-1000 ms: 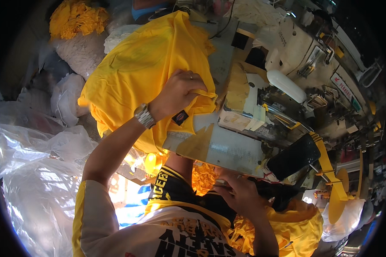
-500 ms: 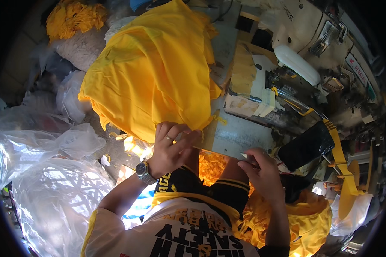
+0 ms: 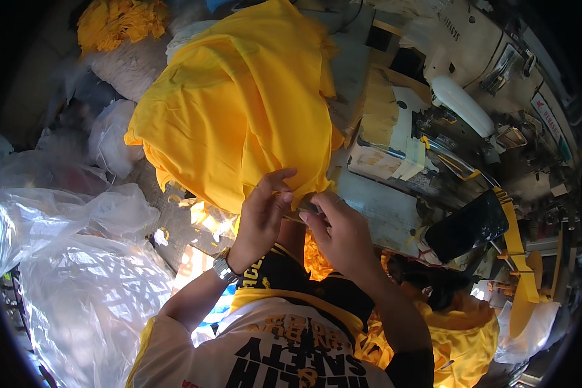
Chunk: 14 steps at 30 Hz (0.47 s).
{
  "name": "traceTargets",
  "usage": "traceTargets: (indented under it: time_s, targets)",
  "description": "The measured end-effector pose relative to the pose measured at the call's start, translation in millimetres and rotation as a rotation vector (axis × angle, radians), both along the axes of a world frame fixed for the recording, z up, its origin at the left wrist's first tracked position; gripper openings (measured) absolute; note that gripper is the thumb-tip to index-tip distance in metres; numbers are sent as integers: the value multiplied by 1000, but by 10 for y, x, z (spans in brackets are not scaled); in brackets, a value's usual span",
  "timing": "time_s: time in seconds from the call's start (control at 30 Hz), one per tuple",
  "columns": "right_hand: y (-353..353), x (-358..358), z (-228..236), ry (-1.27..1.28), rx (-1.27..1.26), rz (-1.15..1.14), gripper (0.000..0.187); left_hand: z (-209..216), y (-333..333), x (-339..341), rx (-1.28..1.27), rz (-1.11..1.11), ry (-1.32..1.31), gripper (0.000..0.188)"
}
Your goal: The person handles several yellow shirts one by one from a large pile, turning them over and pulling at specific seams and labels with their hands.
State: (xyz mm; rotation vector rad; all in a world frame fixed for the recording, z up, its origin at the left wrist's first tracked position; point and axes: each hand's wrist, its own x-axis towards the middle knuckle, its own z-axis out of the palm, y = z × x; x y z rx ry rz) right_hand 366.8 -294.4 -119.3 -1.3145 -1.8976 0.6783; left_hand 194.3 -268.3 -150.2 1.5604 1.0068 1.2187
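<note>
A large pile of yellow cloth (image 3: 233,103) lies spread over the table in front of me, its near edge hanging toward my lap. At that edge my left hand (image 3: 263,213), with a watch at the wrist, is closed on the cloth; its index finger and thumb stick up, and the other fingers are partly hidden. Close beside it on the right, my right hand (image 3: 339,236) has its thumb and fingers bent together around something small and dark by the cloth's edge. Too little of that thing shows to name it.
On the right stands a sewing machine (image 3: 385,142) with metal parts around it, and a dark phone (image 3: 465,225) is propped near a yellow strap (image 3: 520,252). Clear plastic bags (image 3: 90,291) fill the left. More yellow cloth (image 3: 462,339) is heaped at my lower right.
My right hand has moved left and up, from the bare metal table plate to beside my left hand. A small white pointed tip that showed in it is now hidden. My left fingers have shifted.
</note>
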Motion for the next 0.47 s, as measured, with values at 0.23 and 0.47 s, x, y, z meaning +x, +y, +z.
traceTargets:
  time_s: [0.23, 0.47]
  targets:
    - [99, -153, -76, -115, 99, 26, 21, 15, -91, 69, 50, 69, -134, 7]
    - [-359, 546, 61, -83, -344, 37, 36, 365, -34, -82, 702, -231, 473, 21]
